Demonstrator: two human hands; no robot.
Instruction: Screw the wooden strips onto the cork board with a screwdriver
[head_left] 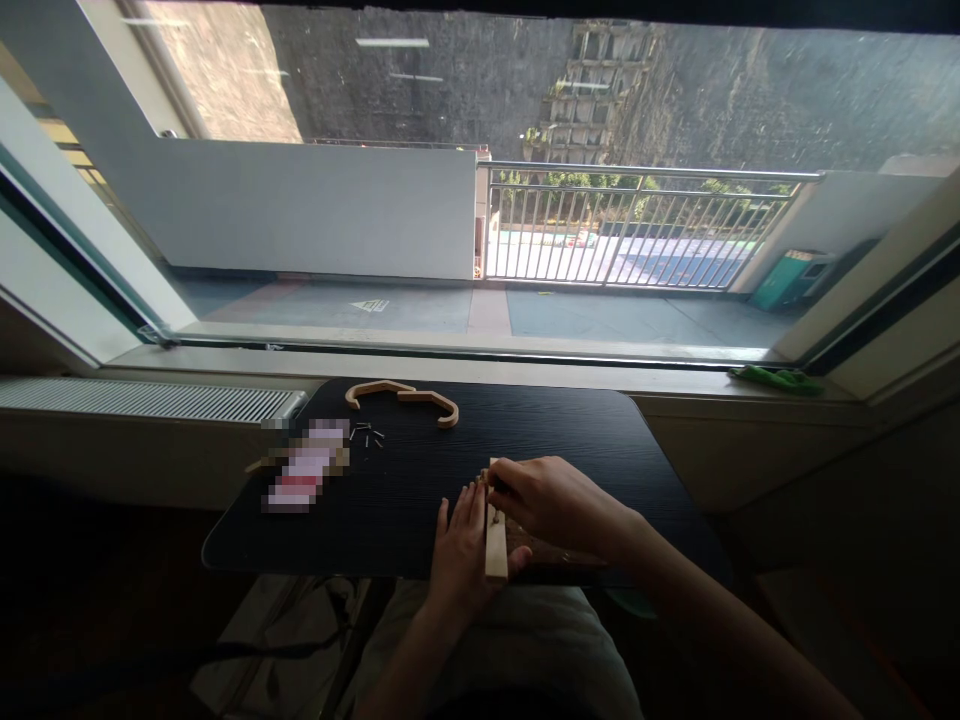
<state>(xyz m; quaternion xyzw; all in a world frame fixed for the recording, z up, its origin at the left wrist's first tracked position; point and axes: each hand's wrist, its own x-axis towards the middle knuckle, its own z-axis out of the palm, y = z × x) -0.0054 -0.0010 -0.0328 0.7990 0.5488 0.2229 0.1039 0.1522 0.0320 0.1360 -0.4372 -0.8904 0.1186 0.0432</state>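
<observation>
The step in hand looks like close fingerwork at the far end of a pale wooden block (496,556), which stands lengthwise near the table's (577,425) front edge, just in front of the person. The next move seems to call for a firm brace on the block and small, controlled pressure from the fingertips, so that it does not twist or slide.

The left hand (463,535) gives that brace: spread around the block, it grips it with long, fairly straight fingers along the left side and the thumb on the right. The right hand (541,490) comes over from the other side, fingers curled and bunched against the block's far end; whether they pinch a small part or a tool cannot be told, as the knuckles hide it.

A few loose screws or nails (367,435) lie farther off to the left, near two curved wooden pieces (433,398).
</observation>
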